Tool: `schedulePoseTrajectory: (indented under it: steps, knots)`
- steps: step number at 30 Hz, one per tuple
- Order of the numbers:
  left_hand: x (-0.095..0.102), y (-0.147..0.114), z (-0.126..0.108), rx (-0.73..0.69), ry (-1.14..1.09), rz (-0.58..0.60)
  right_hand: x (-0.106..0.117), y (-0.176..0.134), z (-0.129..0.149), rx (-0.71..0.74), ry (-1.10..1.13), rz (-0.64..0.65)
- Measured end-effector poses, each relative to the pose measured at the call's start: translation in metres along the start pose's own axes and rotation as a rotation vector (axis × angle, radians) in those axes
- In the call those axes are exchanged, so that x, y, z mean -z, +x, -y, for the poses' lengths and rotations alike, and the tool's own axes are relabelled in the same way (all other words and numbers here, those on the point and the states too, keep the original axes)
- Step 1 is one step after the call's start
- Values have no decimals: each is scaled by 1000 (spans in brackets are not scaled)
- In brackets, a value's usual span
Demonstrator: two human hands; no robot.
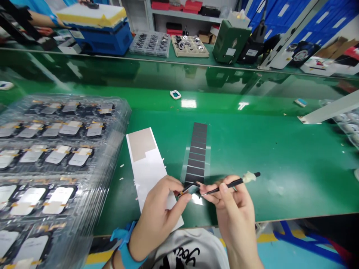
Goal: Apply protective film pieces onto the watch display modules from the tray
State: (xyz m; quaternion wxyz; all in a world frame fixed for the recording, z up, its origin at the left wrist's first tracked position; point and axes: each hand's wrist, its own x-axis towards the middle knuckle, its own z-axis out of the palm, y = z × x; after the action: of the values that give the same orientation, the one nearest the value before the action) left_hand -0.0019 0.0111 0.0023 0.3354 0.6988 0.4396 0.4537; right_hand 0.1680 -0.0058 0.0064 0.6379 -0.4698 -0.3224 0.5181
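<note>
Between its thumb and fingers, my left hand (161,207) holds a small screen module (190,189) with a dark edge and a pale face. My right hand (234,209) grips black tweezers (234,183), with a pale wrap near their rear end. The tweezers' tip is close to the module's right side, and fingers of my right hand are near that edge too; whether they touch it I cannot tell. Behind the module lies a clear sheet with a column of dark rectangular stickers (197,152). A white backing sheet (151,168) with a beige patch lies partly under my left hand.
Stacked clear trays (109,149) with several screen modules fill the left side. A small white-framed part (175,94) lies farther back on the green mat (266,157). On the rear shelf are a blue machine (102,39), parts trays and a green box (230,42). Another person's arm (42,18) shows there.
</note>
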Motion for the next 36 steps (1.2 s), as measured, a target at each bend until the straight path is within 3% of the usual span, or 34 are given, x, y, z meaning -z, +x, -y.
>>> schedulePoseTrajectory:
  steps: [7,12,20,28,36]
  knots:
    - [-2,-1,2,66,135,109,-28,-7,9,323,-95,34]
    - [-1,1,-3,126,75,156,-34,-1,12,411,-178,154]
    - [0,4,0,145,69,154,-38,0,3,636,-261,151]
    - [1,5,-2,206,116,167,-47,-3,-12,551,-217,32]
    - [3,8,-5,255,105,209,-44,1,-19,562,-216,29]
